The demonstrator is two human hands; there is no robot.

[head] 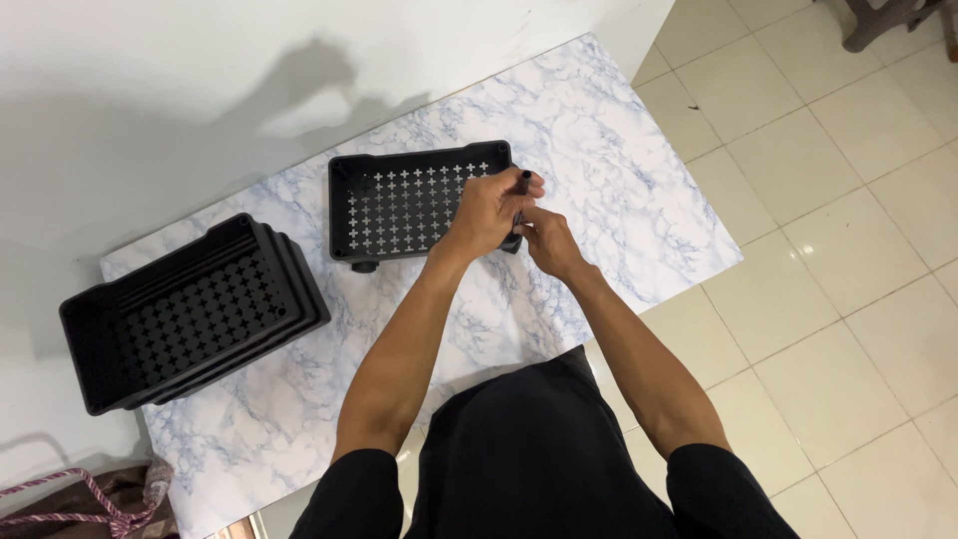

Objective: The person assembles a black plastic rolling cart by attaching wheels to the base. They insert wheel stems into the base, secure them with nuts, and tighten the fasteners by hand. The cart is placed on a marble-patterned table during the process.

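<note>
Just 1 tray [399, 210] – 1 stack [190, 314]

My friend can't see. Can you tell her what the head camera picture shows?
Two hands, the left hand and right hand, hold a small black tube at the corner of a black tray on a marble table. More black trays sit stacked nearby.

A shallow black plastic rectangular tray [404, 208], its floor pierced with rows of small cross-shaped holes, lies flat and open side up on the marble-patterned tabletop, with a short round foot showing at its near left corner. At its right end, a slim black plastic tube [522, 186] stands roughly upright against the tray's corner, only its top end visible.
</note>
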